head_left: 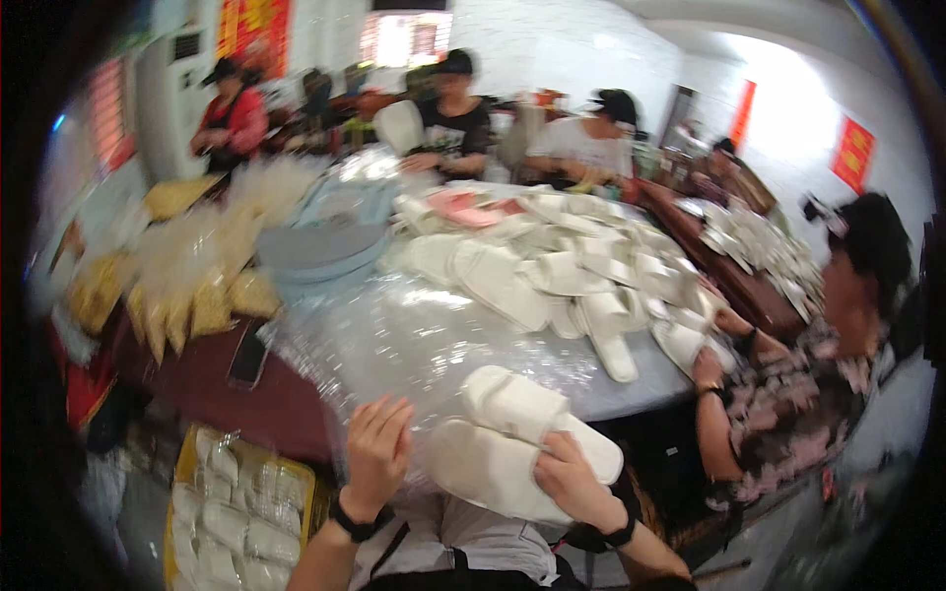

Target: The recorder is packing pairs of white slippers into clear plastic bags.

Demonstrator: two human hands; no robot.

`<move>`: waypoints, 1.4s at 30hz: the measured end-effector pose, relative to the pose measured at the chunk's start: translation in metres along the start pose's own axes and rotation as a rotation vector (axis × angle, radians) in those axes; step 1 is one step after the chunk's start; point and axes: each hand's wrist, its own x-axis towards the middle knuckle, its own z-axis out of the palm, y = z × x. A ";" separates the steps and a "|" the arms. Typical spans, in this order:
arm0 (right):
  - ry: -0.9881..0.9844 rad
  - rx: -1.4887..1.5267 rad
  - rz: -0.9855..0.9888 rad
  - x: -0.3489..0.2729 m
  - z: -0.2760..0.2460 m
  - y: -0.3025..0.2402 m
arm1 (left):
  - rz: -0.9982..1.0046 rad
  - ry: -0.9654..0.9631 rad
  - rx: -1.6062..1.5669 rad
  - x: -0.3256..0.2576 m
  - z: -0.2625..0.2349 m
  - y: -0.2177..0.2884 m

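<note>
Right hand (574,478) gripping white slipper pair (483,465), left hand (378,445) seemingly empty — both nearside of slipper pile (498,286) | step: likely pair handling | next: calls for left-hand support

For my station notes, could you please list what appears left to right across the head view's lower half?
Yellow plastic crate, open left hand, two white strapped slippers, co-worker's pink-and-black patterned shirt.

Two white slippers (491,461), partly overlapping
</note>
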 end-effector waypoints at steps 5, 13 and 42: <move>-0.010 -0.017 -0.040 0.025 0.052 0.008 | -0.048 -0.155 0.068 -0.017 0.009 -0.020; 0.075 -0.078 -0.108 0.048 0.081 0.004 | -0.008 -0.226 -0.036 -0.003 0.017 0.006; 0.141 0.109 -0.073 0.095 0.076 0.003 | 0.268 -0.176 -0.460 -0.008 0.011 0.051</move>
